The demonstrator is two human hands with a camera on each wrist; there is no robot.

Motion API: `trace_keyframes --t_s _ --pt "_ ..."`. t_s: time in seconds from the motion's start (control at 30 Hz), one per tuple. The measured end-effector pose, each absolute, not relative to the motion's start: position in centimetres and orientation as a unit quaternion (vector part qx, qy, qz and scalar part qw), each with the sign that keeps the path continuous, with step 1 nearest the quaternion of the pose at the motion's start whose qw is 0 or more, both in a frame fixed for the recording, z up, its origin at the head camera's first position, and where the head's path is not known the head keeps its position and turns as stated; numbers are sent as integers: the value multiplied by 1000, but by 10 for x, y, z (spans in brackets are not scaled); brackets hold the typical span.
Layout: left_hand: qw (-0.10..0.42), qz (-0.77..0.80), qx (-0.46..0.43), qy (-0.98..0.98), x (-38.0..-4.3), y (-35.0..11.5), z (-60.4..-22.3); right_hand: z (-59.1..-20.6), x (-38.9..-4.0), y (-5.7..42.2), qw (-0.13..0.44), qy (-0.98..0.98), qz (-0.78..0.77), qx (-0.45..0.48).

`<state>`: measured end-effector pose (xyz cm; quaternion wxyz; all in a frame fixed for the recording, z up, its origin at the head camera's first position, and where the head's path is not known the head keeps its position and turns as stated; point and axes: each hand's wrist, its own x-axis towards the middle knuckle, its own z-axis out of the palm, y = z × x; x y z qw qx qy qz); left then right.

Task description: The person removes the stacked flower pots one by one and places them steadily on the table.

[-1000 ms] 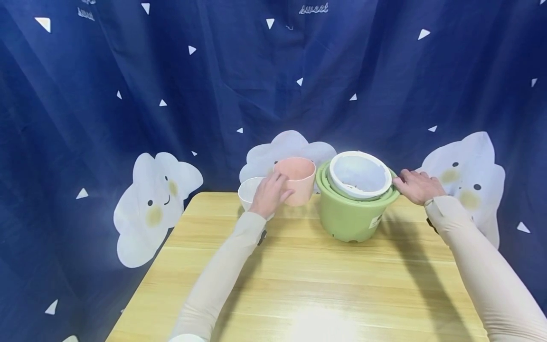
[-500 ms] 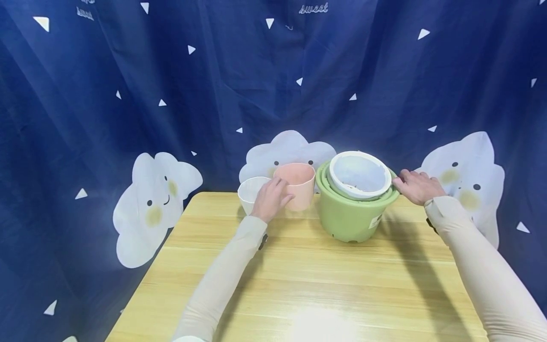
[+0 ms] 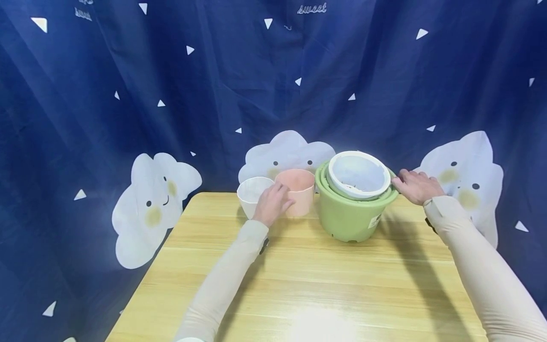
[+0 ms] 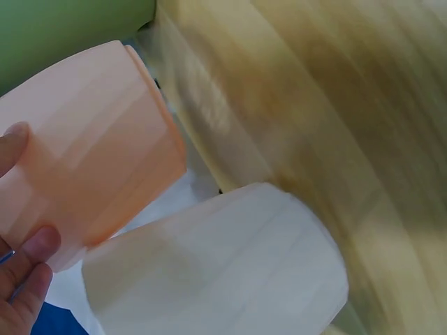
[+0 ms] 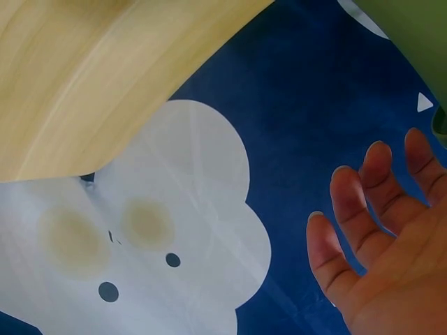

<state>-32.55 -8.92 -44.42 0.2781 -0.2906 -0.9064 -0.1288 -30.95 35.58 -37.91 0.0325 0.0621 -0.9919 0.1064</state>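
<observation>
My left hand [image 3: 271, 204] pinches the rim of a pink flowerpot [image 3: 302, 199] at the back of the table. In the left wrist view, the thumb lies on the pink pot's [image 4: 105, 132] outside, with fingers at its rim. Close beside it stands a white pot [image 4: 223, 265], partly behind the hand in the head view. A larger green flowerpot [image 3: 348, 218] stands to the right with a white pot [image 3: 361, 173] nested in its mouth, slightly tilted. My right hand [image 3: 419, 186] touches the green pot's right rim; its fingers [image 5: 349, 199] are loosely bent in the right wrist view.
The wooden table [image 3: 325, 275] runs from the pots toward me. A dark blue curtain [image 3: 213, 71] with cloud and triangle prints hangs right behind its back edge. Small debris lies inside the nested white pot.
The left hand has lowered the pink pot toward the table and moved slightly right and down. The right hand and the green pot have stayed in place.
</observation>
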Motion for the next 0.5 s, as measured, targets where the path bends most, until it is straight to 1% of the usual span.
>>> trace_keyframes --t_s 0.1,0.3,0.5 --pt "262 -132 -287 -912 -324 -88 -447 -379 -309 356 32 -992 105 63" --pt "247 -125 -284 -918 -324 -83 -454 -380 -310 357 37 -992 106 65" --pt "249 -126 -281 -918 -324 -82 -462 -380 -311 357 38 -991 105 68"
